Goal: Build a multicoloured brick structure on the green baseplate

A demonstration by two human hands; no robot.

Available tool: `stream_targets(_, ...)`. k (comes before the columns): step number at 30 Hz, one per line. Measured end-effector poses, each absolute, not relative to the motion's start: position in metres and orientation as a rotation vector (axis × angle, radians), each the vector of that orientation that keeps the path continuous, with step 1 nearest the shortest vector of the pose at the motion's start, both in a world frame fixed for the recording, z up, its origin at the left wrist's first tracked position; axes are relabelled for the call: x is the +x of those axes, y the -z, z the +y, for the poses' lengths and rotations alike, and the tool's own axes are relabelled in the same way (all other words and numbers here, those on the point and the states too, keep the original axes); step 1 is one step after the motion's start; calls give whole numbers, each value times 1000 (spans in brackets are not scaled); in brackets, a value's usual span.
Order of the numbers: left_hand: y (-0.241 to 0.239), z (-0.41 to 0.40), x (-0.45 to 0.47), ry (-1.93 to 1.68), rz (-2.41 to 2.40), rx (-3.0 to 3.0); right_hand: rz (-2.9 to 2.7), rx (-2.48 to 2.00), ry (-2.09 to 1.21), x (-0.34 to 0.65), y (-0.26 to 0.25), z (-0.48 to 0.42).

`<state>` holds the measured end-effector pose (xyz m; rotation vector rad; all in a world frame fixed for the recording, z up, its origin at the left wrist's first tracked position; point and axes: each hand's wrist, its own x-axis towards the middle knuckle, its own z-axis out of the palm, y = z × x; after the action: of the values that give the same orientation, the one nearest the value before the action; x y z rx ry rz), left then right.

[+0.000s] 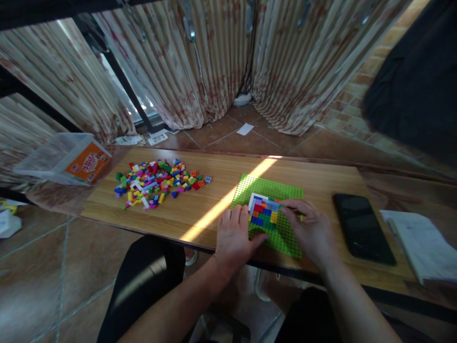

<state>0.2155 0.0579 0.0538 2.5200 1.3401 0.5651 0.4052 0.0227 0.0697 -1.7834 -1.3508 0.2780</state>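
Note:
A green studded baseplate (293, 243) lies on the wooden table in front of me. On it sits a patch of mixed-colour building bricks (264, 209), with white bricks along its far left corner. My left hand (237, 233) rests flat over the baseplate's left side, fingers stretched and thumb apart, touching the patch's left edge. At the patch's right edge, my right hand (310, 226) pinches a small building brick, which looks green. Its fingertips hide most of that piece.
Loose bricks (153, 183) are spread over the table's (200, 205) left part. A clear plastic box (60, 159) with an orange label stands beyond the left end. On the right lie a black phone (362, 228) and white papers (424, 245). Curtains hang behind.

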Motion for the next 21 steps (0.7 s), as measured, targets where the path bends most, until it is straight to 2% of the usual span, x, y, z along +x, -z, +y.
stream_targets(10, -56, 91, 199, -478, 940, 2668, -1339, -1777, -239, 400, -47, 44)
stream_targets(21, -55, 105, 191, -431, 854, 2536, -1215, -1762, -391, 398, -44, 47)
